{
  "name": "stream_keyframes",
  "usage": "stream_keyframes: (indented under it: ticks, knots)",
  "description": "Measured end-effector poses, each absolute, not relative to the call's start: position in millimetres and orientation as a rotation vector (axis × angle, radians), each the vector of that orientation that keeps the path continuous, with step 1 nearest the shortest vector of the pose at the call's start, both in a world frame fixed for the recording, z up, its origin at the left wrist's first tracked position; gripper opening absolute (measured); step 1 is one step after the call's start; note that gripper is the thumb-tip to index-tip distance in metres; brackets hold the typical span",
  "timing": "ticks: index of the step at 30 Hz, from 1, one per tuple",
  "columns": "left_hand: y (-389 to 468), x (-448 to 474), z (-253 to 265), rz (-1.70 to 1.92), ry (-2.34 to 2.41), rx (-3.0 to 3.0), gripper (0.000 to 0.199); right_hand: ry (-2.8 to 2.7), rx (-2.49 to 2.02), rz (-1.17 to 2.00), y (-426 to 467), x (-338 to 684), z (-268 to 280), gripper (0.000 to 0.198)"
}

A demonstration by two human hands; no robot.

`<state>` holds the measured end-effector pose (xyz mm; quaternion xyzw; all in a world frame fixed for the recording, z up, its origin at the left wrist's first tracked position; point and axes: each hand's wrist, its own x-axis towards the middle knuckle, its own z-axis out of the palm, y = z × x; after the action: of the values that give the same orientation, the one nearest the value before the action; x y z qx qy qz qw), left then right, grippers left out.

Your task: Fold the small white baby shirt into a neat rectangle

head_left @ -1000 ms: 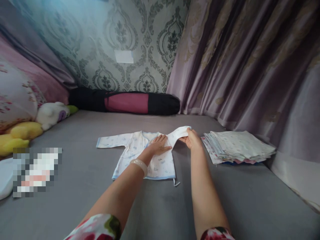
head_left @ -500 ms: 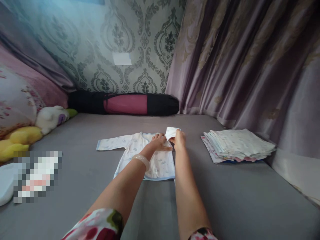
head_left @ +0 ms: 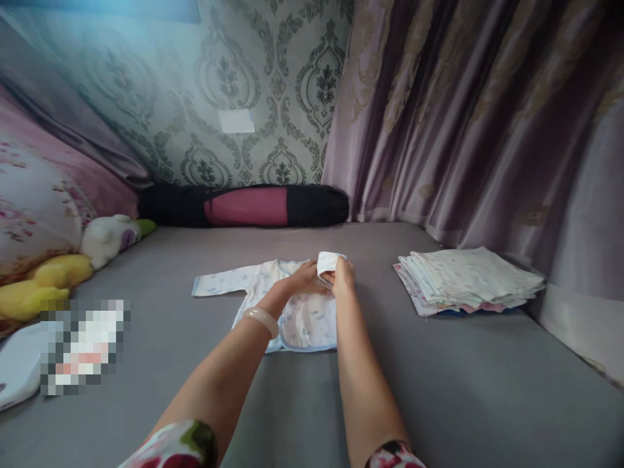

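A small white baby shirt (head_left: 312,325) with a faint blue print and blue trim lies spread on the grey sheet. Its left-side sleeve (head_left: 221,281) stretches straight out, while the right-side sleeve (head_left: 330,262) is lifted and bent over. My right hand (head_left: 344,276) is closed around that raised sleeve. Resting on the shirt's upper right part is my left hand (head_left: 305,278), thumb apart from the fingers, close beside the right hand. The fingertips of my left hand are partly hidden at the sleeve. A pale bangle (head_left: 262,322) circles my left wrist.
A stack of folded cloths (head_left: 472,279) lies to the right. At the back is a long black and pink bag (head_left: 246,206) against the wall. Plush toys (head_left: 110,239), a white object (head_left: 24,357) and a blurred-out item (head_left: 88,348) are on the left. Curtains (head_left: 439,130) hang at the right.
The raised sleeve and my right hand have shifted slightly left, over the shirt. My left hand has turned and moved closer to the sleeve. The view has shifted a little.
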<state>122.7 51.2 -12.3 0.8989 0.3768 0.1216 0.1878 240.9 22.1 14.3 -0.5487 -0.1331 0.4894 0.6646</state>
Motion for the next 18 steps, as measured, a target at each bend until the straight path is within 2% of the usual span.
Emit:
stream_keyframes:
  ticks: [6, 11, 18]
  knots:
    - [34.1, 69.6, -15.4, 0.445, 1.274, 2.455, 0.072, -0.341, -1.255, 1.120, 25.0, 228.5, 8.1, 0.013]
    - [3.6, 36.7, -25.7, 0.444, 1.363, 2.490, 0.050, -0.318, -1.273, 1.171, 28.3, 218.1, -1.7, 0.010]
    - [-27.9, 34.1, -32.2, 0.562, 1.294, 2.452, 0.039, -0.369, -1.258, 1.221, 27.3, 203.2, -7.3, 0.008]
